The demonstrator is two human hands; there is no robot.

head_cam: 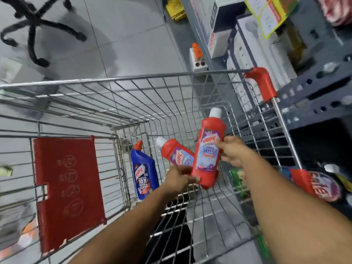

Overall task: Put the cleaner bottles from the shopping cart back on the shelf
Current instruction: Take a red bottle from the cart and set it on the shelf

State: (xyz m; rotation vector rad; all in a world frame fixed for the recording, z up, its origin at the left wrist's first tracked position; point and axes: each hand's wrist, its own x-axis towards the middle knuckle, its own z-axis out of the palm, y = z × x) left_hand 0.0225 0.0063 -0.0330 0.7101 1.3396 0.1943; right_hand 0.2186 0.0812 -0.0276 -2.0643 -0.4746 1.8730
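Holding one red bottle (207,149) above the cart (122,80), right hand (231,150) and left hand (179,179) both closed on it; I see second red bottle (176,153) and blue bottle (143,172) lying inside.

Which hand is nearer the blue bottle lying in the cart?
Left. The left hand is just right of the blue bottle; the right hand is farther right, beyond the raised red bottle.

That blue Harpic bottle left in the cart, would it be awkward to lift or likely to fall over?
The blue Harpic bottle looks like rigid plastic, so it probably keeps its shape when gripped. It leans against the shopping cart wall, so a nudge might tip it. Its glossy label may be somewhat slippery, and if full it probably feels heavy.
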